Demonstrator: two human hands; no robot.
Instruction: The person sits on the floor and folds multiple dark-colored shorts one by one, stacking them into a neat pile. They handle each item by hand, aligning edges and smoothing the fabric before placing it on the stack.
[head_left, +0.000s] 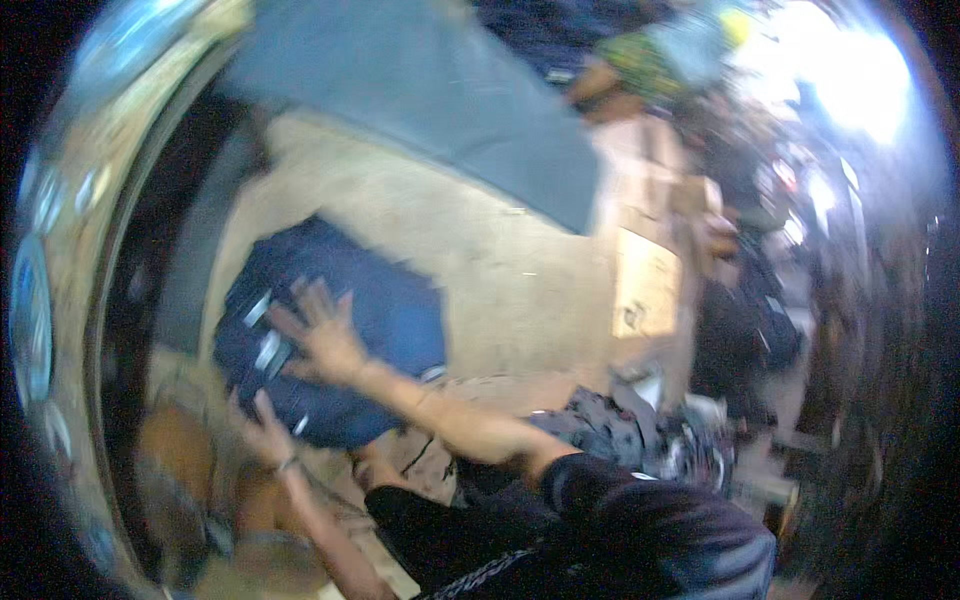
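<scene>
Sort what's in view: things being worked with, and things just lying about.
In work, apparently:
navy cloth
right hand, fingers spread over it
left hand, near its edge

Seemingly lying about:
grey-blue sheet
pale yellow panel
patterned grey fabric

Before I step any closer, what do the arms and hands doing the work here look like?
Each grip is a plain human hand, the left hand and right hand, with no glove showing. A dark short sleeve covers the right upper arm; the left forearm is bare. A thin band seems to circle the left wrist, but blur hides its details.
</scene>
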